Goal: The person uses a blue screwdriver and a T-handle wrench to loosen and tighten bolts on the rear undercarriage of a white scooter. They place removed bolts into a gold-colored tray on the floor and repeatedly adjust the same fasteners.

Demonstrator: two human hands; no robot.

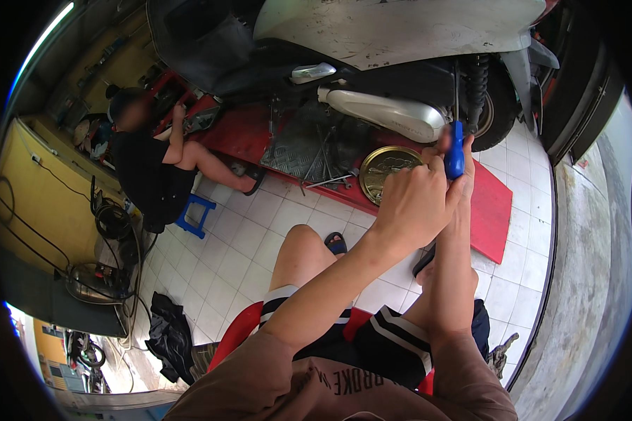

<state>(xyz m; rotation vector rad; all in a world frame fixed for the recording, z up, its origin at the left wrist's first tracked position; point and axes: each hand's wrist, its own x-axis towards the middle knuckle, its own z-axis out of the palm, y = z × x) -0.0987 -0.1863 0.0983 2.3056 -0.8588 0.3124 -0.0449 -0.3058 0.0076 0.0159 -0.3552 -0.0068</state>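
Note:
A screwdriver point(455, 156) with a blue handle and a long thin shaft points away from me, toward the rear of a scooter point(400, 34). My left hand point(416, 198) reaches across to the right, its fingers curled in at the lower end of the handle. Along the handle's right side and beneath it is my right hand point(465, 175), closed against it, with one finger stretched upward. Some fingers of both hands are hidden. The shaft reaches up beside the black shock absorber spring point(477, 81); whether its tip touches anything I cannot tell.
A round gold-coloured tray point(366, 184) of small parts sits on the red lift platform point(495, 217). Several wrenches point(330, 184) lie left of it. Farther left, a person point(144, 158) sits on a blue stool point(198, 216). Hoses and a compressor point(95, 282) stand by the yellow wall.

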